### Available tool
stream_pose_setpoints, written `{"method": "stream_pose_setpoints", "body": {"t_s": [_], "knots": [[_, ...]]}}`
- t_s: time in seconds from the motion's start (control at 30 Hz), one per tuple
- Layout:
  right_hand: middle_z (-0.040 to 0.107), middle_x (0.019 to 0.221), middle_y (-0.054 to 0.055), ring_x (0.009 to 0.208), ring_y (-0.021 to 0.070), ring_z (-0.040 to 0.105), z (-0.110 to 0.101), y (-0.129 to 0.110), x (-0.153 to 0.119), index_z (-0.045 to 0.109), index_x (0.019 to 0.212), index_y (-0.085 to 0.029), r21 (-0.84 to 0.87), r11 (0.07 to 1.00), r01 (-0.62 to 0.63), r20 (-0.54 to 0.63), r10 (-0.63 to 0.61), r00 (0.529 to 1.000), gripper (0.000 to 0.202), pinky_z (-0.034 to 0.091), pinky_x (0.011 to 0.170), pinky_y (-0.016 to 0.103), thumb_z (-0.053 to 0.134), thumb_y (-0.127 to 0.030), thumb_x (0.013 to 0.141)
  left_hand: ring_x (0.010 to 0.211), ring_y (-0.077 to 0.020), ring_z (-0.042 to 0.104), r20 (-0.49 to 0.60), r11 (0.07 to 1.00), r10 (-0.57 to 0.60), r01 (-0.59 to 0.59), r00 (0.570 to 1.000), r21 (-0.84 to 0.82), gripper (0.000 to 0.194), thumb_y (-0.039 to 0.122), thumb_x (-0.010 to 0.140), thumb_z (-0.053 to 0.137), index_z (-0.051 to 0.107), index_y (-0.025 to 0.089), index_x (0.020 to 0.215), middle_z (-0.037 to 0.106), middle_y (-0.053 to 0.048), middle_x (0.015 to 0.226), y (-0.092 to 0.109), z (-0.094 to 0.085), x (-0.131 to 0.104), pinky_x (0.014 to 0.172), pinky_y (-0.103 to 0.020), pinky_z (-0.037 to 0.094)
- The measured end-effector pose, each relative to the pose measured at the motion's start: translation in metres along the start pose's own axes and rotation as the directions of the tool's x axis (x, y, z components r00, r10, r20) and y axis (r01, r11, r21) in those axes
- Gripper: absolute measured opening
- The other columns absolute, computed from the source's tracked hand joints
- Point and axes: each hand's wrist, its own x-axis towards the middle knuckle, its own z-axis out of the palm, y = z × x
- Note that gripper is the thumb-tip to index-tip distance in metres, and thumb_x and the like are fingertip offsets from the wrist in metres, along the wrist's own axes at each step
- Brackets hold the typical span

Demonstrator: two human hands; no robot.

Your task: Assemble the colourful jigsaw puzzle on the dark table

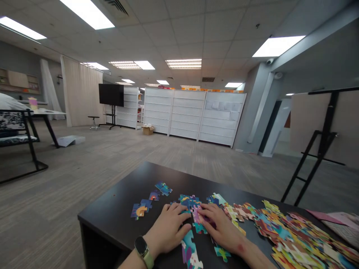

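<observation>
Both hands rest on jigsaw pieces on a black table (120, 209). My left hand (171, 228), with a watch (142, 248) on its wrist, lies palm down with its fingers apart on the left side of joined blue and teal pieces (189, 200). My right hand (217, 224) touches a pink piece (195, 215) at its fingertips; its fingers are slightly spread. Below the hands, a teal and purple strip (190, 252) runs toward the near edge. A green and teal piece (222, 253) lies under the right wrist.
Small joined pieces (141, 209) lie left of my hands. A big heap of colourful pieces (294, 231) covers the table's right side, beside pink paper (325, 216). Beyond stand an easel (319, 149), white shelves (186, 116) and a screen (111, 95).
</observation>
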Motion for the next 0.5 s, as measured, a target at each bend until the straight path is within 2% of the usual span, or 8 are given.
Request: {"method": "stream_pose_setpoints", "body": {"t_s": [0.23, 0.5], "knots": [[0.057, 0.146, 0.009, 0.136, 0.0326, 0.045, -0.009, -0.015, -0.006, 0.06, 0.139, -0.027, -0.044, 0.999, -0.003, 0.083, 0.006, 0.997, 0.048, 0.035, 0.115, 0.053, 0.051, -0.049, 0.097, 0.138, -0.0302, 0.044, 0.086, 1.0, 0.015, -0.015, 0.996, -0.005, 0.039, 0.043, 0.103, 0.044, 0.053, 0.036, 0.14, 0.053, -0.003, 0.149, 0.003, -0.006, 0.001, 0.113, -0.054, 0.032], [0.056, 0.146, 0.009, 0.134, 0.0325, 0.046, -0.012, -0.019, -0.01, 0.06, 0.138, -0.026, -0.048, 0.999, -0.013, 0.093, 0.017, 0.996, 0.05, 0.035, 0.114, 0.051, 0.058, -0.048, 0.093, 0.142, -0.0311, 0.041, 0.133, 1.0, 0.001, -0.002, 0.991, 0.008, 0.042, 0.044, 0.103, 0.044, 0.049, 0.035, 0.144, 0.048, -0.003, 0.153, 0.009, -0.007, 0.003, 0.114, -0.057, 0.031]]}}
